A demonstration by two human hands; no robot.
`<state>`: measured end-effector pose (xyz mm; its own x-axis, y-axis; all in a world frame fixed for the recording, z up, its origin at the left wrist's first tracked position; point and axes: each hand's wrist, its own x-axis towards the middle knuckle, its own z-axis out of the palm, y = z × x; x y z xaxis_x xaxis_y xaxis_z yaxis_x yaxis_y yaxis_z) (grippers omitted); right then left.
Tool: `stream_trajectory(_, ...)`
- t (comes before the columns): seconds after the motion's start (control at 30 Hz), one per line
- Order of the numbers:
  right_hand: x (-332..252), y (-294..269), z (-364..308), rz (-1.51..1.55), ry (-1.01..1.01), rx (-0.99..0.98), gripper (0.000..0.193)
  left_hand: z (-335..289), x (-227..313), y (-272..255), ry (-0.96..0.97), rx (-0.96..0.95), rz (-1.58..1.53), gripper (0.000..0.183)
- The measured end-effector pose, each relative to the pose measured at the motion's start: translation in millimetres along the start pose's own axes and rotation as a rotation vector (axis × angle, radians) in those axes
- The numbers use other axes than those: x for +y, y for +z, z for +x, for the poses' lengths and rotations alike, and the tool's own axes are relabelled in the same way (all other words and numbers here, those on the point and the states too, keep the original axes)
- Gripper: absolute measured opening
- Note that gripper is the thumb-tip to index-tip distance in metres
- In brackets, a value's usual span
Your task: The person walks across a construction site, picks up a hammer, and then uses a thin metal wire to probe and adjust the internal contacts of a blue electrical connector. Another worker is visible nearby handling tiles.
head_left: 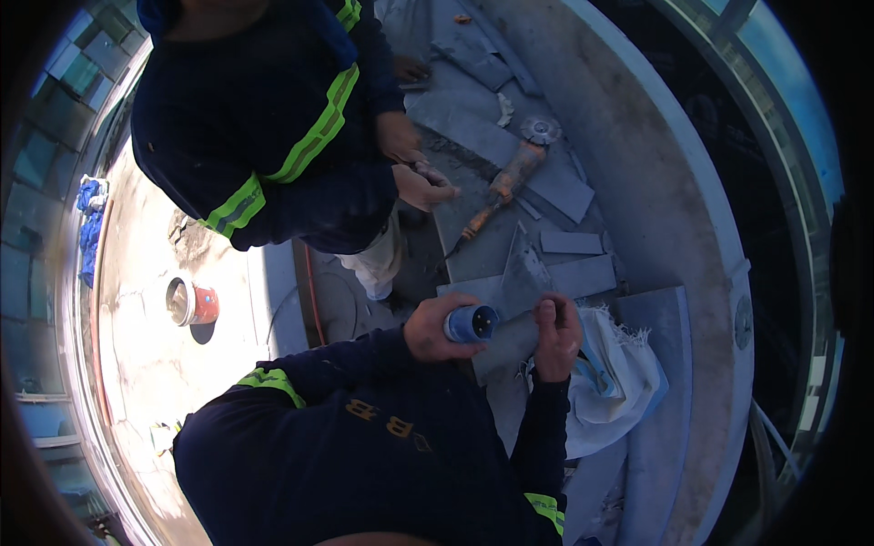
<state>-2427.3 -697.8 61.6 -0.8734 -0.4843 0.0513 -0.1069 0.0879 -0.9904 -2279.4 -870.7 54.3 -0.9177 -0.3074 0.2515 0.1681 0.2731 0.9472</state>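
My left hand [428,329] is wrapped round a blue industrial plug [462,325], its round open end with dark pins facing right. To the right of it, a short gap away, my right hand [557,338] is raised with thumb and fingers pressed together. Whatever may be in that pinch is too small to make out. Beneath and beyond both hands lie grey slabs and offcuts [583,273]. A white woven sack [614,387] lies crumpled beside my right wrist. Farther off rests an orange angle grinder [516,175] with a round disc [541,130].
A co-worker in a dark top with reflective bands [314,136] stands at the far left, hands [421,179] together over something small. A curved wall [674,182] bounds the right. A red bucket [202,304] lies tipped on the sunlit floor, left of a red hose [313,296].
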Motion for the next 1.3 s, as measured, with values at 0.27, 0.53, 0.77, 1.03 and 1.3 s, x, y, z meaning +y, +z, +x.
stream_trajectory(0.27,-39,68,89,0.103,-0.093,-0.179,0.056,-11,-10,-13,-0.018,0.073,-0.013,0.058)
stream_trajectory(0.53,-10,131,166,-0.205,0.133,-0.502,0.082,-9,-21,-32,-0.013,0.113,-0.014,0.057)
stream_trajectory(0.77,26,158,212,-0.106,0.339,-0.734,0.069,0,-33,-48,0.024,0.065,-0.001,0.055)
stream_trajectory(1.03,12,154,200,0.005,0.616,-0.731,0.035,12,-48,-64,0.004,0.018,0.004,0.055)
stream_trajectory(1.3,-31,38,134,-0.124,0.657,-0.671,0.028,35,-82,-70,0.038,-0.040,0.128,0.052)
